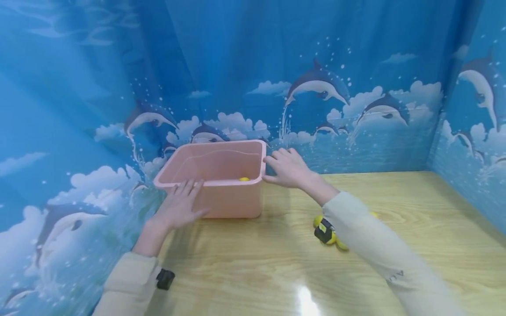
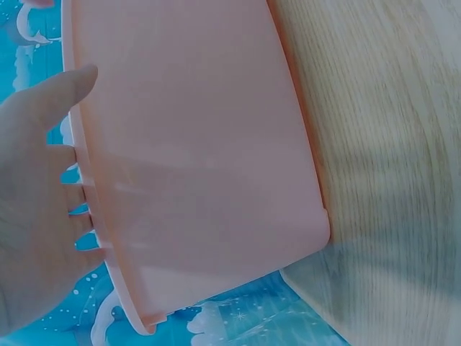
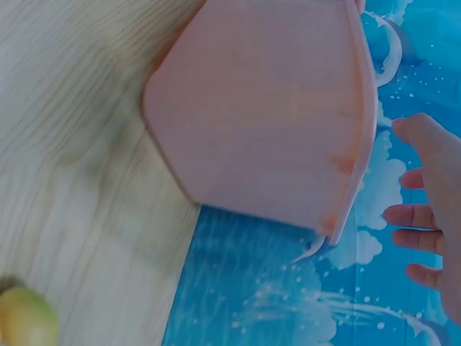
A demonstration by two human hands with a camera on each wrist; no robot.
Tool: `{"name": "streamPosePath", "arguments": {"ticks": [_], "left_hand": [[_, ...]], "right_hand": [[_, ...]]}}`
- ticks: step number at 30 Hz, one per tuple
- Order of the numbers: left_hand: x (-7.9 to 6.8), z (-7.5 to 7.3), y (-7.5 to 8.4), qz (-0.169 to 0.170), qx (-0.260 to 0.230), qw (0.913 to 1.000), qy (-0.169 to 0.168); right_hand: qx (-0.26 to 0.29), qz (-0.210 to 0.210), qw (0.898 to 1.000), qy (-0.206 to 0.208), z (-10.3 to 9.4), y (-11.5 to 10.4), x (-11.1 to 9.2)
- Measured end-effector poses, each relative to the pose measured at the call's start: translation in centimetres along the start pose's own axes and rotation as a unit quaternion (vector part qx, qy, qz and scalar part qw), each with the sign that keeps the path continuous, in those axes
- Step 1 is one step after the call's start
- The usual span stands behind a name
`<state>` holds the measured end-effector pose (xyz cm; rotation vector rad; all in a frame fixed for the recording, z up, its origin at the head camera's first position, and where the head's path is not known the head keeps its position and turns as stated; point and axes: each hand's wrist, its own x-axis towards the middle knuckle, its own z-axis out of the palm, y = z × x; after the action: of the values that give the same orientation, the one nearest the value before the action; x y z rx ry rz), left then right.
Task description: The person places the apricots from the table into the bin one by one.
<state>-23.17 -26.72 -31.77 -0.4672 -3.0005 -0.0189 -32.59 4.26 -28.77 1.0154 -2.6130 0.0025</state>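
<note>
Pale pink, smooth and opaque: a roughly rectangular open-topped bin, with a protruding lip, rounded corners and walls narrowing toward the base. Set at the far left of the wood-grain table, opening upward, long wall toward the near side, close in front of the blue dolphin-print curtain. Inside, toward the near right corner, a small part of a yellow object, mostly hidden by the near wall; too little visible to name.

At the near lip, left of the middle, the left hand, with fingers spread wide and nearly straight, tips reaching over the lip, thumb stretched out to the right. In the left wrist view, lip between thumb and fingertips, the tips out of sight behind it; cannot tell how firmly pressed.

Beside the right end, about level with the lip, the right hand, with fingers loosely bent, slightly parted, thumb well apart, around nothing. In the right wrist view, a strip of curtain between fingertips and lip; in the head view, apparently right at the lip. Cannot tell for certain whether touching.

Farther right and nearer, well apart from the bin, several yellow round objects on the table, partly covered by the right sleeve and a small black device.
</note>
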Motion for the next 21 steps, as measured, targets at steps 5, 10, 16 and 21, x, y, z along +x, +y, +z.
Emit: {"name": "streamPosePath", "arguments": {"ticks": [5, 10, 16, 21], "left_hand": [[0.0, -0.2, 0.0, -0.002, -0.004, 0.9999, -0.010], [0.1, -0.4, 0.2, -0.011, -0.013, 0.9997, -0.020], [0.0, -0.4, 0.3, -0.019, -0.019, 0.9994, -0.022], [0.0, -0.3, 0.4, -0.023, -0.015, 0.9995, -0.018]], "right_hand": [[0.000, -0.009, 1.000, 0.012, 0.6, 1.2, -1.9], [0.001, -0.006, 1.000, -0.009, 1.5, 2.4, -3.8], [0.004, 0.000, 0.999, -0.036, 2.9, 3.6, -6.0], [0.017, -0.004, 0.999, -0.039, 4.1, 4.3, -7.7]]}}
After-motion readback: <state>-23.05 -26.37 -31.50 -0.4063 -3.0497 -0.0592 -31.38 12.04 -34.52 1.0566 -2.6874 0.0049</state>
